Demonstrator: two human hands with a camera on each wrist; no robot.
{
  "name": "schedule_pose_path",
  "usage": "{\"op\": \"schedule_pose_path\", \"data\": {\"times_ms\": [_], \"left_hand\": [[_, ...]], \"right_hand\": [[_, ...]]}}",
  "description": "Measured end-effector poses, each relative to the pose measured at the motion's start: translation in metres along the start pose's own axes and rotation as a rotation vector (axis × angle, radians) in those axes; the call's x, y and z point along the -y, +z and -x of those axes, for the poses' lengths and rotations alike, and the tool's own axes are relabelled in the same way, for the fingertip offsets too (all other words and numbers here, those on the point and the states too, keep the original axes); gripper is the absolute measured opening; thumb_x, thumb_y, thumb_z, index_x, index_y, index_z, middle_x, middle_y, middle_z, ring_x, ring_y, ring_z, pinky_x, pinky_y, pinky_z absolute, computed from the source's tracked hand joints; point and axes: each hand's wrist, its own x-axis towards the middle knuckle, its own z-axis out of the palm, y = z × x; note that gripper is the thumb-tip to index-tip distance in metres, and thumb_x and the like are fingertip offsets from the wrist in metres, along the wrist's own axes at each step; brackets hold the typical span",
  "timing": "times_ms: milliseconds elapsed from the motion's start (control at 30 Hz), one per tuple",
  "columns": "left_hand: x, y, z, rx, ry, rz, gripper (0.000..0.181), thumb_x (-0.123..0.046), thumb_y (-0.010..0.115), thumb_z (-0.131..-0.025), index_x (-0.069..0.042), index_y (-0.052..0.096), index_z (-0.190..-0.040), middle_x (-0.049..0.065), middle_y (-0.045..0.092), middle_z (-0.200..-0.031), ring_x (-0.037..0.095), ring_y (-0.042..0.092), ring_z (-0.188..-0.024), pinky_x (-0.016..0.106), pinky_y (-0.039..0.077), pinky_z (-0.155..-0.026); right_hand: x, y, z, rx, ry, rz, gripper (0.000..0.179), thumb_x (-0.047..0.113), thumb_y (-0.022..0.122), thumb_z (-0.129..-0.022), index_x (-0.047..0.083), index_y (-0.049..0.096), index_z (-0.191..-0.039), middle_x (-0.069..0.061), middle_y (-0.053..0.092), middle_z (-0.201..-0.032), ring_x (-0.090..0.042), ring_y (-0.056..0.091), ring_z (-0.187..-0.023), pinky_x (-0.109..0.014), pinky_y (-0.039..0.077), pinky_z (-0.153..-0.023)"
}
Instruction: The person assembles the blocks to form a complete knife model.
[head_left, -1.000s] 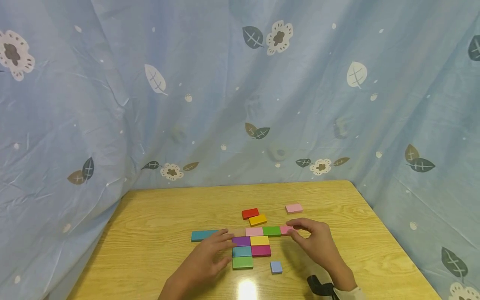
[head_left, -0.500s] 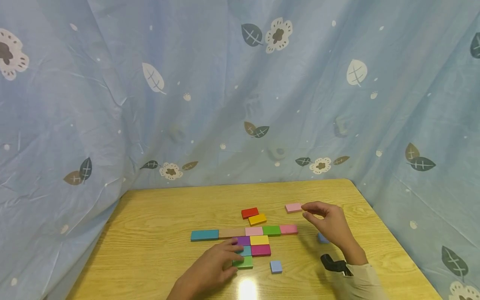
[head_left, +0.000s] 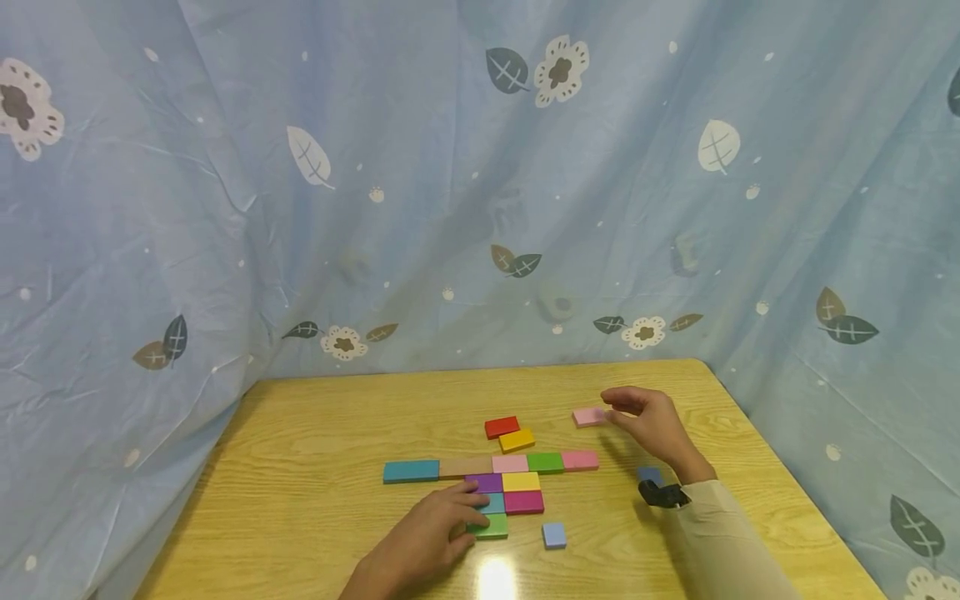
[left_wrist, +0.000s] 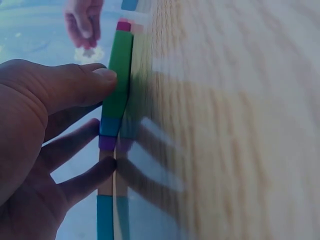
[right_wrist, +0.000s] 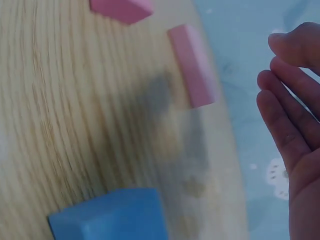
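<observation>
My left hand [head_left: 431, 529] lies at the left side of a group of flat coloured blocks. Its fingers spread over the purple block [head_left: 489, 482], the teal block [head_left: 495, 503] and the light green block [head_left: 493, 527]. In the left wrist view the thumb touches the green block [left_wrist: 120, 60] at its side. My right hand [head_left: 648, 421] hovers at the right end of a loose light pink block [head_left: 587, 417], holding nothing. Seen from the right wrist, its fingers are loosely bent and apart from that pink block [right_wrist: 192, 67]. Yellow [head_left: 521, 482] and magenta [head_left: 523, 502] blocks complete the group's right side.
A row above the group has a long blue block [head_left: 411, 472], a tan one [head_left: 465, 467], then pink, green [head_left: 545, 462] and darker pink [head_left: 581, 460]. Red [head_left: 501, 427] and orange [head_left: 517, 441] blocks lie behind. Small blue blocks sit at front [head_left: 554, 535] and right [head_left: 651, 476].
My right hand has moved from the row's right-end pink block back and right to the loose pink block. My left hand has shifted down from the row onto the blocks nearer me.
</observation>
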Motion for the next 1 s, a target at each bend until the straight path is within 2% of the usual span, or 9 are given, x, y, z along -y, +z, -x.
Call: {"op": "schedule_pose_path", "data": {"times_ms": [200, 400, 533, 633, 800, 1000], "left_hand": [[0.000, 0.002, -0.001, -0.005, 0.007, 0.034, 0.026, -0.016, 0.073, -0.105, -0.024, 0.083, -0.128, -0.006, 0.067, -0.153, 0.026, 0.055, -0.153, 0.050, 0.052, -0.124], [-0.001, 0.002, -0.001, -0.019, 0.006, 0.059, 0.026, -0.014, 0.075, -0.104, -0.022, 0.084, -0.126, -0.005, 0.068, -0.151, 0.026, 0.056, -0.152, 0.050, 0.053, -0.123], [-0.001, 0.003, -0.001, -0.026, -0.001, 0.073, 0.026, -0.012, 0.075, -0.103, -0.022, 0.084, -0.126, -0.005, 0.068, -0.151, 0.027, 0.056, -0.152, 0.050, 0.053, -0.123], [0.000, 0.003, -0.001, -0.028, -0.002, 0.082, 0.027, -0.011, 0.075, -0.103, -0.022, 0.084, -0.125, -0.005, 0.068, -0.150, 0.027, 0.056, -0.152, 0.050, 0.053, -0.123], [0.000, 0.003, -0.001, -0.029, -0.006, 0.088, 0.027, -0.011, 0.074, -0.103, -0.022, 0.084, -0.126, -0.005, 0.068, -0.151, 0.027, 0.056, -0.152, 0.051, 0.052, -0.123], [0.000, 0.002, 0.000, -0.019, -0.024, 0.099, 0.027, -0.012, 0.073, -0.104, -0.022, 0.084, -0.126, -0.006, 0.068, -0.151, 0.027, 0.055, -0.153, 0.051, 0.051, -0.124]], "right_hand": [[-0.016, 0.006, -0.007, 0.070, 0.097, -0.052, 0.035, 0.002, 0.079, -0.099, -0.008, 0.073, -0.133, -0.027, 0.076, -0.131, -0.046, 0.074, -0.122, -0.013, 0.059, -0.096], [-0.025, 0.011, -0.013, 0.119, 0.131, -0.057, 0.038, -0.003, 0.078, -0.098, -0.008, 0.072, -0.136, -0.027, 0.074, -0.135, -0.045, 0.073, -0.125, -0.025, 0.064, -0.100], [-0.029, 0.014, -0.013, 0.141, 0.150, -0.024, 0.036, -0.004, 0.078, -0.098, -0.005, 0.074, -0.134, -0.023, 0.076, -0.134, -0.040, 0.075, -0.122, -0.018, 0.062, -0.095], [-0.031, 0.015, -0.011, 0.136, 0.161, 0.002, 0.033, -0.003, 0.079, -0.097, -0.001, 0.077, -0.131, -0.020, 0.078, -0.131, -0.038, 0.076, -0.119, -0.013, 0.059, -0.091], [-0.031, 0.016, -0.010, 0.091, 0.151, 0.010, 0.031, -0.002, 0.083, -0.094, -0.001, 0.080, -0.125, -0.018, 0.081, -0.122, -0.034, 0.079, -0.110, -0.016, 0.062, -0.086], [-0.016, 0.016, -0.002, 0.031, 0.141, 0.005, 0.030, 0.001, 0.085, -0.093, -0.001, 0.081, -0.123, -0.016, 0.082, -0.119, -0.029, 0.081, -0.105, -0.016, 0.063, -0.085]]}}
